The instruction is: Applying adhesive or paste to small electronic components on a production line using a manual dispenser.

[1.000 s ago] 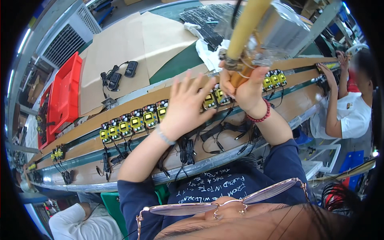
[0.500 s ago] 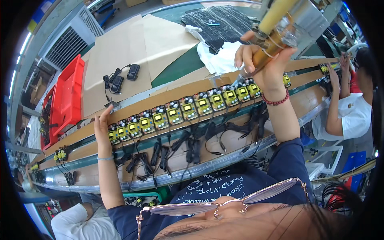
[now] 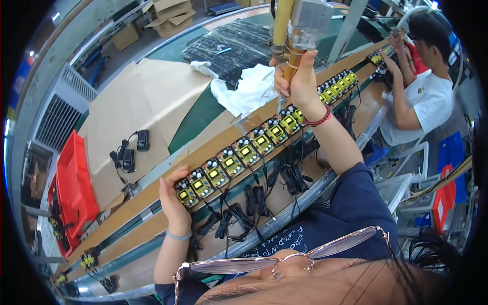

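Observation:
A long row of open adapter boards (image 3: 245, 151) with yellow transformers in black shells runs diagonally along the bench rail. My right hand (image 3: 304, 92) is closed around an amber glue-gun-like dispenser (image 3: 291, 66) hanging from above; its thin nozzle points down at the far edge of the row. My left hand (image 3: 175, 202) is at the near-left end of the row, fingers stretched out and touching the end board, holding nothing. Black cables (image 3: 258, 201) trail from the boards toward me. My right wrist hides a few boards.
A red bin (image 3: 76, 183) stands at the left. Beyond the rail lie cardboard sheets (image 3: 137, 101), two black adapters (image 3: 128, 160), white cloth (image 3: 249, 91) and a dark slab (image 3: 223, 48). Another person (image 3: 422, 96) works at the right; more boards (image 3: 89, 259) sit far left.
The view has turned, so the row slopes more steeply. The dispenser nozzle now stands farther left along the row, with more boards showing right of my right hand. Both hands keep their holds.

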